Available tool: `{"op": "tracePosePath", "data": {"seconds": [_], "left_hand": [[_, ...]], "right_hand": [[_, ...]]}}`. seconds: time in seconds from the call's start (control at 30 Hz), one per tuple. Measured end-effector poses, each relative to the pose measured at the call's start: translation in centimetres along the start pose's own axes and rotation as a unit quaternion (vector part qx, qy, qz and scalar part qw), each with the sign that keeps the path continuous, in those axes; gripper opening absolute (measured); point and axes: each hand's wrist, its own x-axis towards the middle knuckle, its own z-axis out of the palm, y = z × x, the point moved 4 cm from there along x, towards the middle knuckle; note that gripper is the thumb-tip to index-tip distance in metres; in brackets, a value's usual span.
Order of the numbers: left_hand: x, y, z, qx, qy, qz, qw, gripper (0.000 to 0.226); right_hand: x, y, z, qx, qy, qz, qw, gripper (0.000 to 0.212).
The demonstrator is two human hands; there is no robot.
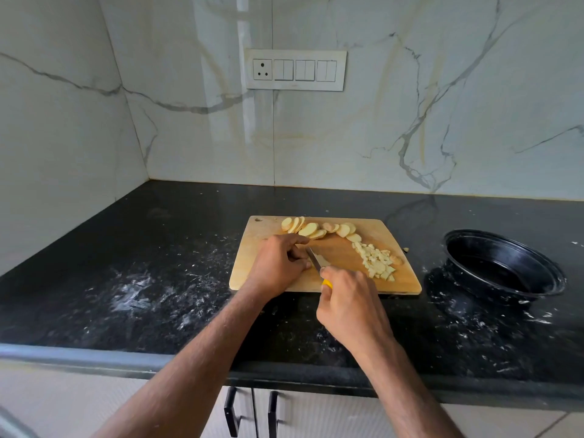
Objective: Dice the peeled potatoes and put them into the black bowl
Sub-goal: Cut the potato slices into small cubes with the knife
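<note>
A wooden cutting board [392, 281] lies on the black counter. Round potato slices [308, 229] are fanned along its far edge. A heap of small potato dice [376, 260] sits on its right side. My left hand [278, 263] has curled fingers holding a potato piece [319, 259] down at the board's middle. My right hand [350, 303] grips a knife with a yellow handle [327, 283]; its blade [313, 256] rests against that piece beside my left fingers. The black bowl [502, 267] stands tilted on the counter right of the board, with no potato visible in it.
The black speckled counter [142, 273] runs left to a marble corner wall [63, 137]. A switch panel [295, 70] is on the back wall. A small potato scrap [406, 249] lies between board and bowl. Cabinet handles [230, 412] show below the counter edge.
</note>
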Motion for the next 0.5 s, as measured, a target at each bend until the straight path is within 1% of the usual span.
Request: {"op": "tracePosePath", "data": {"seconds": [0.2, 0.33, 0.5], "left_hand": [[-0.1, 0.1, 0.2, -0.008, -0.012, 0.007, 1.0, 0.044], [-0.1, 0.1, 0.4, 0.017, -0.022, 0.019, 0.999, 0.042], [0.1, 0.2, 0.5, 0.05, -0.037, 0.044, 0.997, 0.032]], "right_hand": [[1.1, -0.4, 0.8, -0.027, -0.007, -0.001, 1.0, 0.025], [0.8, -0.5, 0.7, -0.027, -0.005, -0.006, 1.0, 0.023], [-1.2, 0.1, 0.0, -0.022, -0.012, -0.002, 1.0, 0.015]]}}
